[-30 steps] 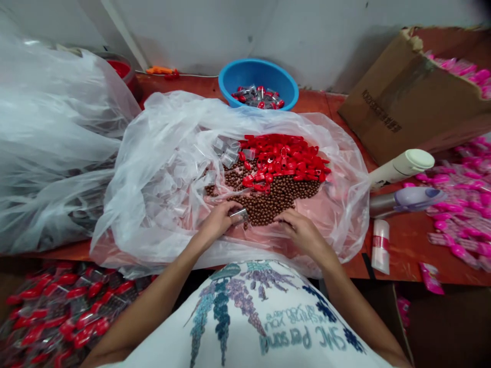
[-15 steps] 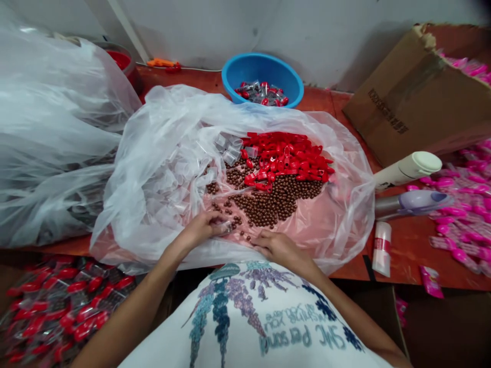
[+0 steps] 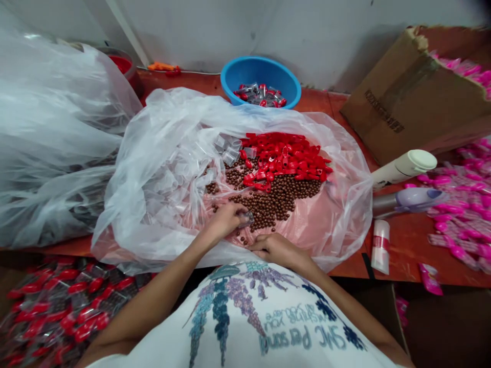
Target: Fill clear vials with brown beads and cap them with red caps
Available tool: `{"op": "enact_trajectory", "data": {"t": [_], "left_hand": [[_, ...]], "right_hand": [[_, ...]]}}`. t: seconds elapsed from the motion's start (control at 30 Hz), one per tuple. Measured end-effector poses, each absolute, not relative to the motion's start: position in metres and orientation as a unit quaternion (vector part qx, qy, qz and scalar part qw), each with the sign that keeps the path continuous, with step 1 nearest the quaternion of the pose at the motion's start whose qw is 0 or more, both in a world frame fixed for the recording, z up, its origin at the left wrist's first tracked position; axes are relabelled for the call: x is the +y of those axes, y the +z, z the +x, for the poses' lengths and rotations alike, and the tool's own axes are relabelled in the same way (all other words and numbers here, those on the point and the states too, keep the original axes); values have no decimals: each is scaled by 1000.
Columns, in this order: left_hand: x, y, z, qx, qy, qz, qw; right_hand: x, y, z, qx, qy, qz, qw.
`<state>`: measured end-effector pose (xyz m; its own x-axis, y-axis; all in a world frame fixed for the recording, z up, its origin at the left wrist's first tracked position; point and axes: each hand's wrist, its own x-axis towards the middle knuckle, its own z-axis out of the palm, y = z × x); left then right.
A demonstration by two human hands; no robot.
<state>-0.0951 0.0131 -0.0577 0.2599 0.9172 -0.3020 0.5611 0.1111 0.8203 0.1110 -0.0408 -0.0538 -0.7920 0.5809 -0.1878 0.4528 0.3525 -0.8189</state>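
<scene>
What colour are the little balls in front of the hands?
The balls are brown, as the head view shows.

The reddish table point(image 3: 408, 258) bears a rumpled plastic sheet point(image 3: 172, 115), a blue basin point(image 3: 264, 70) and a cardboard box point(image 3: 383, 97).

Clear cup point(image 3: 247, 219), brown beads point(image 3: 276, 200)
Cup tipped, just below frame centre; beads round, loose heap, centre frame.
</scene>
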Motion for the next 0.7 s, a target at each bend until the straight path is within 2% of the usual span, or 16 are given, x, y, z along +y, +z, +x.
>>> {"op": "enact_trajectory", "data": {"t": [0.3,0.53,0.7], "left_hand": [[19,-73,-45,551,286,579,529],[14,-76,-42,493,354,412,679],[11,-70,-51,450,373,300,754]], "right_hand": [[-39,-63,112,-819,475,-313,80],[-39,-59,113,-783,513,-340,89],[-32,-30,128,-778,526,-341,43]]}}
